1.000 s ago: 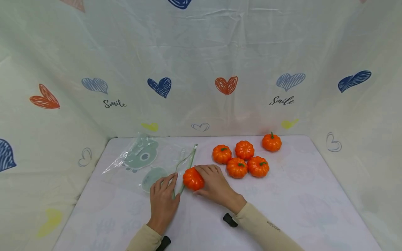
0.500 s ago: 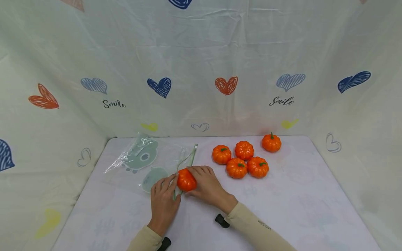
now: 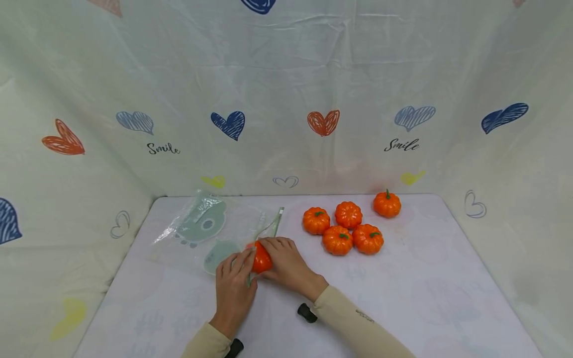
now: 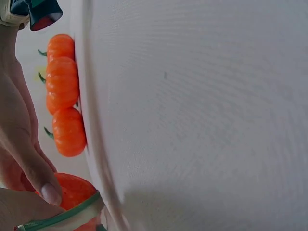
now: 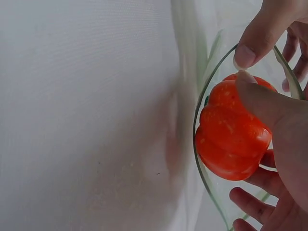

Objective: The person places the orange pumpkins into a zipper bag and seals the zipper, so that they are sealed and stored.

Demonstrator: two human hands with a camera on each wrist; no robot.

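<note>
My right hand [image 3: 291, 271] grips a small orange pumpkin [image 3: 261, 258], its thumb over the side and its fingers beneath in the right wrist view. That pumpkin [image 5: 233, 130] sits within the spread mouth of a clear plastic zip bag [image 3: 243, 214] with a pale green cartoon print. A green-edged rim [image 5: 196, 130] curves around it. My left hand [image 3: 235, 288] holds the bag by its mouth, the thumb [image 5: 262, 38] at the rim in the right wrist view. In the left wrist view the green strip [image 4: 67, 216] crosses in front of the pumpkin [image 4: 74, 190].
Several more orange pumpkins [image 3: 337, 240] lie to the right of the bag. One pumpkin [image 3: 387, 204] stands apart near the back edge. A white cloth [image 3: 403, 298] covers the table, and a heart-printed curtain [image 3: 286, 99] hangs behind it.
My right hand has carried the pumpkin leftward into the bag's mouth, so less of it shows beside my left hand. The left hand stays nearly still.
</note>
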